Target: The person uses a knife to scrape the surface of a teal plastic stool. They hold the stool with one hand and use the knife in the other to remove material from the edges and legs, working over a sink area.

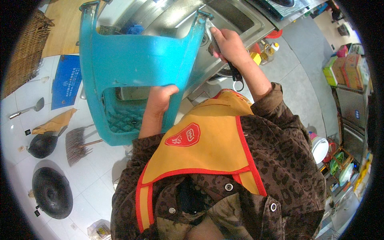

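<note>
A turquoise plastic stool [135,63] is held tilted over the sink, its legs pointing away from me. My left hand [163,97] grips the stool by the edge of the opening in its side panel. Near the tip of the right-hand leg, my right hand [229,45] is closed around a black-handled tool [235,72] with a ring at the handle's end. The tool's pale, narrow blade lies against the dirty foot of that leg. Its exact kind cannot be told. Dark grime shows on both visible feet of the stool.
Beyond the stool is a stainless steel sink [261,25]. A blue cloth [135,29] lies behind the panel. Bottles [267,54] stand right of the sink. On the left wall hang a wok [51,193], a smaller pan [43,145], a spatula [28,108] and a broom head [76,145].
</note>
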A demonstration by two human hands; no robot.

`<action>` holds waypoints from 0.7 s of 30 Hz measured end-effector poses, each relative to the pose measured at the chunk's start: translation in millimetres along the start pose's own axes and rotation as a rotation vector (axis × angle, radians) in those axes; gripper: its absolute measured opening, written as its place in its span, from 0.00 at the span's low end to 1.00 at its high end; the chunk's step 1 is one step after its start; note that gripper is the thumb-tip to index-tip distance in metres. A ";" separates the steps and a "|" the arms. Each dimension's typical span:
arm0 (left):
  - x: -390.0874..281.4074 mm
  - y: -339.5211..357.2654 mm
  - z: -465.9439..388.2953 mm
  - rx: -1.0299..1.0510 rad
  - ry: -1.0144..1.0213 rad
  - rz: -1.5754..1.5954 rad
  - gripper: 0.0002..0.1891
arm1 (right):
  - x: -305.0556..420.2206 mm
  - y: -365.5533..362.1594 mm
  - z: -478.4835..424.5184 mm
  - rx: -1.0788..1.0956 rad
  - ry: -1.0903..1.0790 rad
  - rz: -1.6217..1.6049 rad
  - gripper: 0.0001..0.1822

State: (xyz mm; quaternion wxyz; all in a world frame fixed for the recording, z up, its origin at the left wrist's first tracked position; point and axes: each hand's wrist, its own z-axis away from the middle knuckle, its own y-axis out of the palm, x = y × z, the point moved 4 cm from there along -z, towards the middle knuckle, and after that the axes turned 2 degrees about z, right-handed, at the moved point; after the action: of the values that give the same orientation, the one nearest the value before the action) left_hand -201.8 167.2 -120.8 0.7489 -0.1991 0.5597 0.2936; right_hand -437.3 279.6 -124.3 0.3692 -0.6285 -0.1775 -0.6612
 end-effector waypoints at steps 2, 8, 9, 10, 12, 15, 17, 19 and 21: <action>-0.4 2.3 0.7 0.000 -0.008 -0.006 0.15 | 1.7 -2.4 -0.2 -0.002 -0.021 0.029 0.27; 1.2 -0.4 2.2 0.012 -0.037 -0.014 0.10 | 5.6 -1.2 0.1 -0.009 0.035 0.125 0.28; 4.2 -2.9 1.2 0.028 -0.027 -0.022 0.09 | 7.4 -1.7 1.2 -0.009 0.025 0.154 0.28; 5.6 -4.6 0.7 0.043 -0.016 -0.030 0.08 | 9.7 -2.0 2.3 -0.009 0.015 0.182 0.29; 7.4 -6.7 0.2 0.059 -0.033 -0.058 0.07 | 10.2 -1.7 2.3 -0.024 -0.018 0.225 0.29; 6.6 -6.7 0.2 0.061 -0.049 -0.069 0.06 | 7.3 0.5 -0.7 -0.047 -0.063 0.259 0.30; 4.4 -4.7 0.0 0.053 -0.052 -0.080 0.06 | 7.3 0.6 -2.2 -0.035 -0.060 0.273 0.29; -2.4 -2.5 4.0 0.025 -0.053 -0.115 0.06 | 12.3 1.9 -1.5 -0.012 -0.064 0.260 0.29; -4.9 -2.6 5.3 0.032 -0.047 -0.172 0.06 | 13.0 3.1 -2.4 -0.005 -0.088 0.256 0.29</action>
State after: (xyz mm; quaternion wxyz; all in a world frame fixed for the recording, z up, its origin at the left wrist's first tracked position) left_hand -197.2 167.5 -114.7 0.7875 -0.2274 0.5273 0.2240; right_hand -436.0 272.4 -112.8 0.4408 -0.6754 -0.1103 -0.5808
